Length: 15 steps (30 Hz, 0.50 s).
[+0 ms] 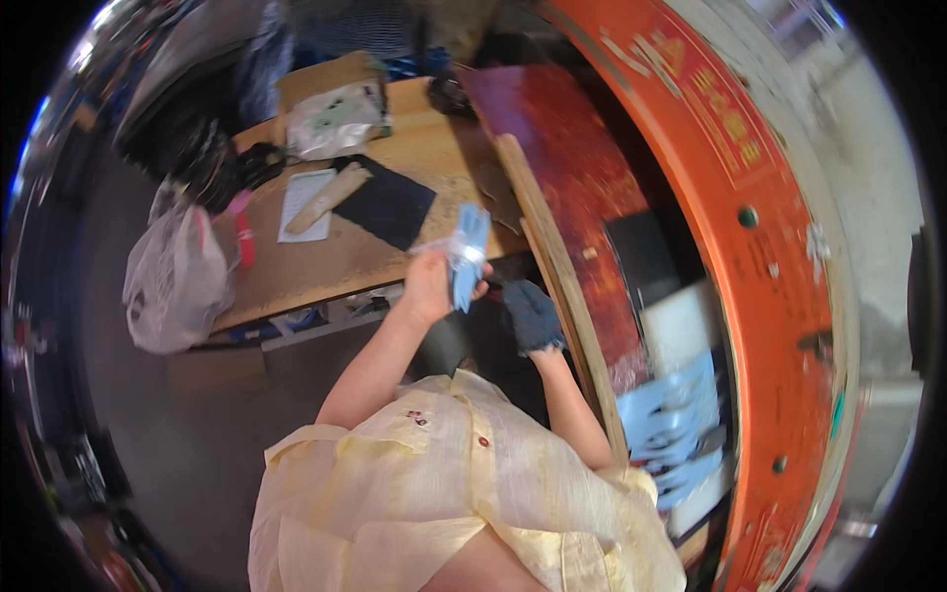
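Note:
In my bare left hand [430, 286] is a bundle of flat light blue pieces [469, 261], gripped upright with the fingers wrapped round it. Something clear, perhaps a plastic wrap or band, crosses the bundle's middle. My right hand [534, 318] wears a dark grey-blue glove and hangs just right of the bundle, apart from it. Its fingers are blurred, so I cannot make out how they are held. A light blue sheet with cut-outs [671, 409] lies to the right, on the red worktop [582, 187].
An orange machine beam [745, 257] curves along the right. A wooden strip [552, 247] edges the red worktop, which bears a white slab [681, 324]. Ahead stands a wooden table [414, 118] with a black sheet [387, 202] and an open cardboard box [330, 79]. A white plastic bag [178, 276] hangs at left.

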{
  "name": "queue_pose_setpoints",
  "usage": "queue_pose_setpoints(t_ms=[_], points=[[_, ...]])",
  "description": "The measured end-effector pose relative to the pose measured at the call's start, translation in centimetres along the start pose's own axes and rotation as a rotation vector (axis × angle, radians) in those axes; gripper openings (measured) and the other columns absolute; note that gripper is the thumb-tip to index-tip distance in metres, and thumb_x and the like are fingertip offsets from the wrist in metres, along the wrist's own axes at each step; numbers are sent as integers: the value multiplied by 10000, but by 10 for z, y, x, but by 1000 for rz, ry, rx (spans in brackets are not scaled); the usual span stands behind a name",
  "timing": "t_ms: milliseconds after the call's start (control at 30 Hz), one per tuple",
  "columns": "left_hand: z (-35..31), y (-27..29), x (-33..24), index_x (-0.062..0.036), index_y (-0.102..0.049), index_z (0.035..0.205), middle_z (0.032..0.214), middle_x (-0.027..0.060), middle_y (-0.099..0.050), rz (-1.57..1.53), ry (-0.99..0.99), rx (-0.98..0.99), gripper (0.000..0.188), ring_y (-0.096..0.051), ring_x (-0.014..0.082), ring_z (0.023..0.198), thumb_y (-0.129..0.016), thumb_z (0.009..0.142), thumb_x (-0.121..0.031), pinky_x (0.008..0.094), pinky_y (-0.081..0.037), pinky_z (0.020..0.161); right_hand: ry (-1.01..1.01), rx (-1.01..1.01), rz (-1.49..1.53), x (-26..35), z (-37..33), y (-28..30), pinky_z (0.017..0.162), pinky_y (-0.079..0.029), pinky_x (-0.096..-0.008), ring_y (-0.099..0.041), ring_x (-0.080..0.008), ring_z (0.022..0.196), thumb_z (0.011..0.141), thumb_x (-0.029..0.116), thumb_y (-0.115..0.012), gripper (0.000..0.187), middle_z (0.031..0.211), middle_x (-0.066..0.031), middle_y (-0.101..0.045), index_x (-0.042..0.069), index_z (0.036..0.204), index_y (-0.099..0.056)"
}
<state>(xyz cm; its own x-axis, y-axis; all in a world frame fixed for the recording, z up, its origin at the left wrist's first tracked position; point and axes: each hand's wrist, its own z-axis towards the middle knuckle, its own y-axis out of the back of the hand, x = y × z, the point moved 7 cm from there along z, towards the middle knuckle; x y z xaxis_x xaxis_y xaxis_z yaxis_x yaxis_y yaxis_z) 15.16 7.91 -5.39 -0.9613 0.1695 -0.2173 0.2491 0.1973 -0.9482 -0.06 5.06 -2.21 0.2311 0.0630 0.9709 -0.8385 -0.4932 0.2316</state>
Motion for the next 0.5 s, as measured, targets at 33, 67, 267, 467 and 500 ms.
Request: queue_pose_setpoints(t_ms=[33, 67, 267, 467, 500], points=[[-1, 1, 6, -10, -424, 1310, 1184, 188, -566, 153, 101, 46, 594, -606, 332, 932, -451, 831, -360, 465, -523, 722, -38, 28, -14, -1, 2, 2, 648, -444, -335, -571, -238, 715, 899, 193, -520, 193, 784, -101, -573, 30, 914, -622], [-4, 9, 8, -35, -432, 1305, 1154, 175, -582, 89, 49, -19, 565, -619, 306, 886, -450, 832, -343, 441, -528, 662, 26, 25, -104, 3, 3, 4, 619, -425, -335, -547, -221, 681, 903, 189, -496, 199, 751, -91, -550, 34, 856, -612], [-38, 65, 11, -90, -471, 1263, 1111, 77, -611, 217, 45, -211, 479, -631, 198, 814, -457, 944, -447, 311, -512, 550, -249, 101, 127, -32, 6, -7, 525, -362, -257, -484, -118, 561, 902, 256, -522, 259, 627, -19, -523, 57, 755, -596], [-127, 171, -104, -27, -543, 1116, 907, 103, -625, 183, -314, -609, 373, -632, 191, 717, -620, 806, -218, 301, -528, 541, -365, 133, 7, -48, -11, -27, 531, -373, -265, -476, -102, 552, 860, 219, -578, 170, 636, 1, -542, 65, 829, -644], [-144, 192, -129, -20, -543, 1102, 921, 116, -631, 165, -344, -688, 362, -630, 205, 731, -601, 805, -219, 309, -521, 550, -379, 117, 21, -50, -15, -31, 535, -379, -264, -482, -103, 556, 860, 213, -579, 165, 639, 0, -546, 64, 831, -644]])
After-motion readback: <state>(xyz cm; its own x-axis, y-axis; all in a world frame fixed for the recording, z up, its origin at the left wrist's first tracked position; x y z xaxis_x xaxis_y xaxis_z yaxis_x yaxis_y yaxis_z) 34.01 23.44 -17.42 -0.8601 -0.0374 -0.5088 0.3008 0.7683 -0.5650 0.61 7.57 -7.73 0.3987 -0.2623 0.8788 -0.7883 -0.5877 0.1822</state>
